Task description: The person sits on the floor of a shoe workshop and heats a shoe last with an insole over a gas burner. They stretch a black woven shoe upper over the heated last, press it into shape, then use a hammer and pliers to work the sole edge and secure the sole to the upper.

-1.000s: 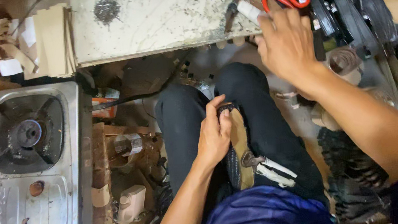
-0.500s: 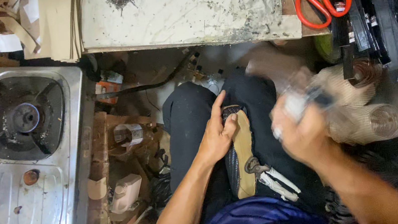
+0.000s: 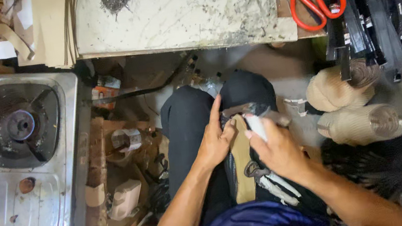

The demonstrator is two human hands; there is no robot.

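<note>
A tan shoe sole (image 3: 242,166) with a black strap (image 3: 242,110) at its top lies on my lap, between my knees in black trousers. My left hand (image 3: 215,142) grips its left edge, fingers stretched up along the strap. My right hand (image 3: 278,150) is closed on a small white-handled tool (image 3: 256,125), whose tip rests at the strap on the sole's upper right. The tool's working end is blurred.
A stained marble slab (image 3: 173,9) lies ahead, with red-handled scissors (image 3: 317,1) and hanging black straps (image 3: 377,9) at its right. Tan stacked soles (image 3: 354,109) and a heap of black pieces (image 3: 381,162) sit to my right. A steel gas stove (image 3: 16,151) is on the left.
My right hand came down from the slab by the scissors with the white-handled tool and now rests at the sole on my lap. My left hand stayed on the sole.
</note>
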